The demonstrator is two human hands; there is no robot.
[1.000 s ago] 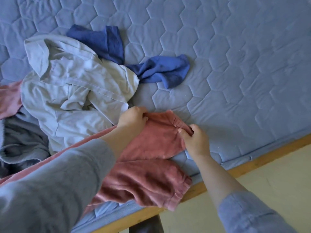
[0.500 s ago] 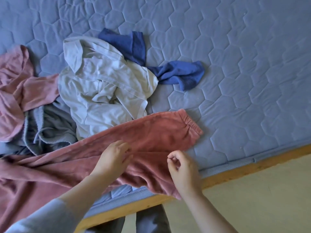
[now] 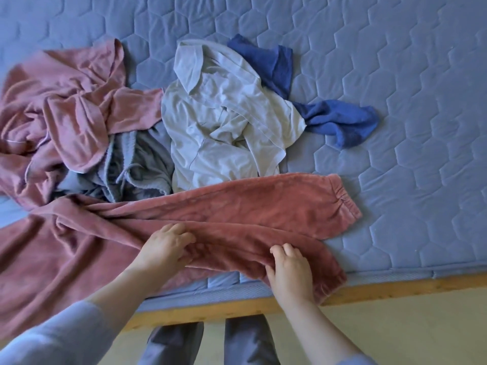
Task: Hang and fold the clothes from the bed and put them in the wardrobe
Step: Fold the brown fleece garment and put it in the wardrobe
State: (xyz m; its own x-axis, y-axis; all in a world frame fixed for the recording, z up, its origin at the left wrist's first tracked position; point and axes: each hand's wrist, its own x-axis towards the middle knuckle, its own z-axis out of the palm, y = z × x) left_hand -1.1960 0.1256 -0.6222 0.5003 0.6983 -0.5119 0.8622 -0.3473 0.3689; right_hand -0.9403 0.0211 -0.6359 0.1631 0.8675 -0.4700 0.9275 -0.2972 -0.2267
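Observation:
Pink velour trousers (image 3: 237, 209) lie along the near edge of the bed, one leg stretched out to the right with its cuff on the mattress. The other leg hangs over the bed's edge. My left hand (image 3: 164, 246) grips a fold of this nearer leg. My right hand (image 3: 290, 270) holds the same leg closer to its cuff, fingers curled into the fabric. Behind them lie a pale grey shirt (image 3: 224, 114), a pink top (image 3: 71, 101), a grey garment with a drawstring (image 3: 137, 164) and a blue garment (image 3: 340, 122).
The bed has a blue quilted mattress (image 3: 395, 75) and a wooden frame edge (image 3: 395, 288) along the front. A yellowish floor (image 3: 408, 327) lies below it, with my legs (image 3: 210, 343) against the frame.
The far trouser leg was laid out flat to the right and released. Both hands then moved back to the near leg and took hold of it. The view shifted left, showing more of the pile.

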